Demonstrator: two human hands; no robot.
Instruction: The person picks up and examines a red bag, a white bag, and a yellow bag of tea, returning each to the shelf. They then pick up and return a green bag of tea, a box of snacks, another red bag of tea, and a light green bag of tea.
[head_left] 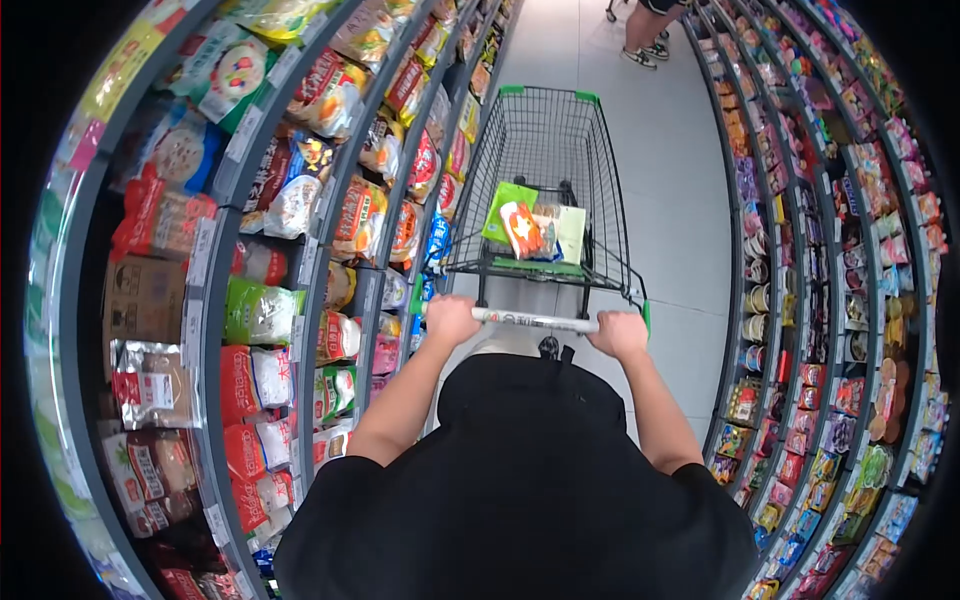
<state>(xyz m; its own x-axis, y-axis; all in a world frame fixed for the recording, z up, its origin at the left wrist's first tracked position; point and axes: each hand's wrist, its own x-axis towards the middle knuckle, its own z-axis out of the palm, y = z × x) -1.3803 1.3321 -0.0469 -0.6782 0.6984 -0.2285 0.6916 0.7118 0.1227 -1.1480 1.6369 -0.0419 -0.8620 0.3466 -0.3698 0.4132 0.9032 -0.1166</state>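
Torso (530, 480) in black clothing fills the lower centre of the frame, with both forearms bare and extended forward. Left hand (452, 319), left of centre, is closed around the pale handle (535, 319) near its left end. Right hand (620, 332), right of centre, is likewise closed around the handle, near its right end. Printed marks are seen on the bar between them; the wording is too small to read reliably.

Shopping cart (535, 140) stands upright just beyond the hands, upper centre of the frame: dark wire basket, green caps at the far corners. Inside, towards the near end, lie a green packet (510, 193), a red-and-white packet (518, 227) partly over it, and a pale packet (571, 232) to the right. Contents cannot be determined.

Left shelving (198, 275) carries bagged goods in several rows, including red-and-white bags (240, 385) at lower left and a cardboard box (145, 300) at mid left. Right shelving (810, 240) carries small, brightly coloured packages. Grey tiled floor (675, 200) runs between. Another person's legs (640, 35) are visible at the top edge, right of centre, in dark shoes.
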